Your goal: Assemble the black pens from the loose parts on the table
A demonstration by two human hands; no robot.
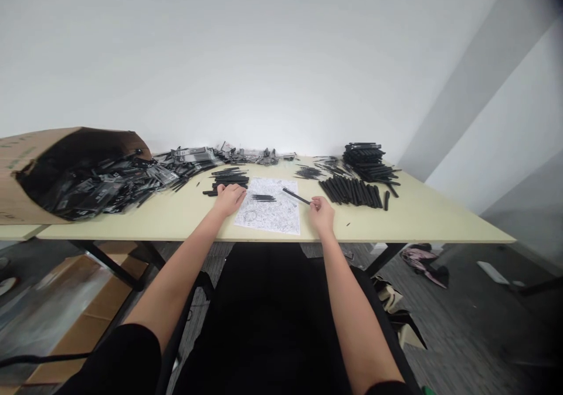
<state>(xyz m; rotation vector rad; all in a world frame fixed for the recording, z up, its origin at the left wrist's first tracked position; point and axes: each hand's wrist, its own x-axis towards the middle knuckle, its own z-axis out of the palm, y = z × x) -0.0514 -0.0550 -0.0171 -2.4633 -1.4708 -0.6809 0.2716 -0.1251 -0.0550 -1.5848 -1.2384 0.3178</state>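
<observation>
My right hand (321, 214) is closed on one end of a black pen (296, 196), which points up and left over the right part of a printed white sheet (277, 218). Several thin black rods (264, 198) lie on that sheet. My left hand (230, 199) rests by the sheet's left edge, at the near side of a group of black pens (230, 178); its fingers are bent, and whether they hold anything is too small to tell. A row of thick black tubes (352, 191) lies to the right of my right hand.
An open cardboard box (41, 142) spills black packets (109, 186) at the left. Clear wrappers (193, 154) lie along the wall. Behind the tube row stands a black stack (365, 160). Thin black pieces (308, 172) lie behind the sheet. The pale table's edge (417, 236) is near my lap.
</observation>
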